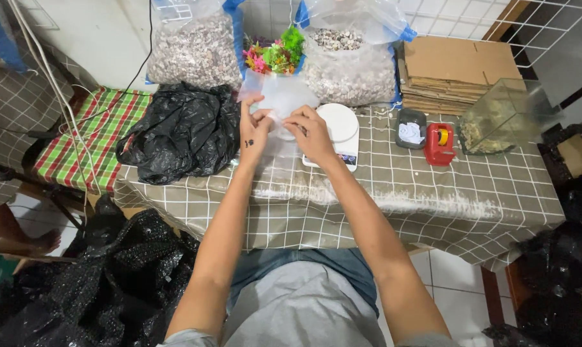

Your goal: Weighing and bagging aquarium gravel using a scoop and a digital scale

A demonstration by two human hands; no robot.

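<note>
At the bottom of the frame your lap, in grey cloth and blue denim, sits against the near edge of the table, which is covered with an olive checked cloth dusted with a pale streak across its middle. Your forearms reach up from there to the centre of the frame, where your left hand and right hand meet; the fingertips of both are pinched together on the mouth of a small clear plastic bag, which stands just above and between them, its lower part hidden behind your fingers. Touching or just behind your right hand lies a white kitchen scale with a round platform. Left of your hands, a crumpled black plastic bag slumps over the table's left end, beside a red and green checked cloth. To the right of the scale sit a small dark tray holding something white, a red tape dispenser, and a small glass tank. Farther back, at the top of the frame, two large clear sacks of pebbles flank a bunch of bright plastic plants, and a stack of flat cardboard lies at the upper right.
</note>
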